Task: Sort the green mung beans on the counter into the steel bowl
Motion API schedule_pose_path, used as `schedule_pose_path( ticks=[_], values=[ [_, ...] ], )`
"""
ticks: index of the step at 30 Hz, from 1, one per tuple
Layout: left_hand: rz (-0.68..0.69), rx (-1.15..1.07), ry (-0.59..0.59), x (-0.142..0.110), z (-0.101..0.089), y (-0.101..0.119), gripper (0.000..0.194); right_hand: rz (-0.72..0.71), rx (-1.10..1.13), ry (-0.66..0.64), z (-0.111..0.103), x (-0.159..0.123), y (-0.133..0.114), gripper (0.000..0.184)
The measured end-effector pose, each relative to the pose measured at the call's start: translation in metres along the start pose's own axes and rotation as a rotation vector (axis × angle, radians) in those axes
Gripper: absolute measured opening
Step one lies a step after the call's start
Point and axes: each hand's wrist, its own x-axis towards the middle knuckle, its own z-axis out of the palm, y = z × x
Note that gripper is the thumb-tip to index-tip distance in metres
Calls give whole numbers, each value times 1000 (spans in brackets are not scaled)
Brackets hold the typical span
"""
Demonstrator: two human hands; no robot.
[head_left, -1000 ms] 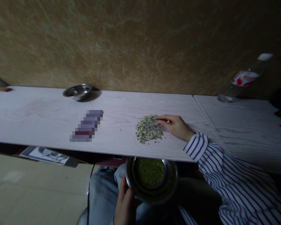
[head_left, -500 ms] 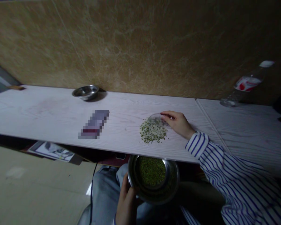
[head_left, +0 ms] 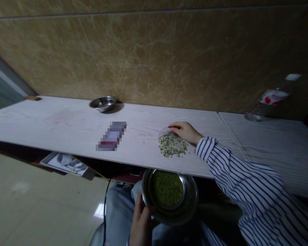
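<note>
My left hand [head_left: 141, 218] grips the near-left rim of a steel bowl [head_left: 191, 196], held at my lap just below the table edge. Green mung beans [head_left: 168, 188] cover its bottom. On the table, my right hand [head_left: 184, 131] pinches a clear, thin, round piece [head_left: 164, 131], perhaps a lid or shallow dish; its kind is hard to make out. It lies against the far side of a loose pile of mixed white grains, like rice, and green beans [head_left: 172, 145]. My right fingers hide part of its edge.
A small steel bowl [head_left: 104, 104] stands near the wall, left of the pile. A blurred flat rectangle [head_left: 111, 136] lies in front of it. A plastic bottle [head_left: 272, 97] stands at the right on the white table [head_left: 66, 119]. An open drawer [head_left: 66, 163] juts out below.
My right hand and the clear round piece have shifted left along the far side of the pile. The camera view has tilted up and turned slightly left. The left hand still holds the bowl.
</note>
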Motion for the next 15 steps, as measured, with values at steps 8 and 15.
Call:
schedule_pose_path(
  ticks=[8, 15],
  values=[
    [-6, 13, -37, 1, 1, -1, 75, 29, 103, -90, -5, -16, -13, 20],
    [-22, 26, -64, -3, 7, 8, 75, 62, 133, -115, -9, -33, -22, 20]
  ],
)
